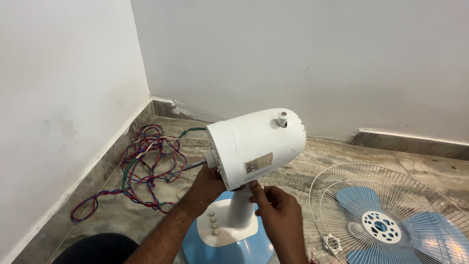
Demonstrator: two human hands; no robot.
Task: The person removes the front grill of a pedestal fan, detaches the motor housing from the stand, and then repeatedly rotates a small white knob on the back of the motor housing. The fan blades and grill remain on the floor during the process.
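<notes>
White plastic makes up the fan motor housing (256, 144), which sits atop a white neck (240, 205) rising from a blue round base (229, 247) on the stone floor (303, 171), near the bottom centre of the view. A white control panel (215, 226) on the base carries a row of small pale buttons.

Left hand (206, 188) cups the underside of the housing near its front face, fingers hidden behind it, so the grip is closed against the plastic. Right hand (276, 205) pinches at the lower edge of the housing where it meets the neck, thumb and forefinger tips together on the rim.

At nine o'clock from the housing lies a tangle of red, blue and green wires (146, 166), spread loosely along the floor by the left wall (63, 98). At four o'clock lies a white wire guard (391, 210) flat on the floor, with blue fan blades (386, 225) resting inside it. Nothing lies between the hands and the housing.

The housing's long axis runs from eight o'clock to two o'clock, tilted up at the rear. Its front face and bare metal shaft (195, 164) point toward the wires at nine o'clock; the rounded rear, with a small white knob (282, 117) on top, points toward the back wall.
</notes>
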